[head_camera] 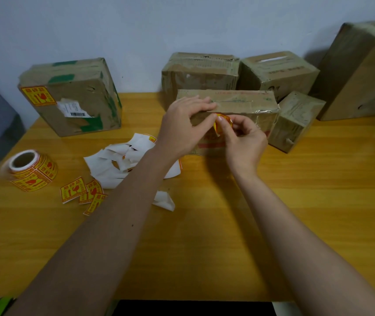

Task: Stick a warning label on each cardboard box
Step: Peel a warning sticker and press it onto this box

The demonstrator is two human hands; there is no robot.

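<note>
Pale wall behind, yellow wood surface [204, 224]. Your right hand [243, 142] pinches curled warning label [222, 124] against front box [245, 108], likely freeing backing. Left hand [186, 126] holds box top, thumb at label, steadying it. Left of box: peeled backings [122, 163], label roll [31, 171], labelled box [70, 96].
</note>
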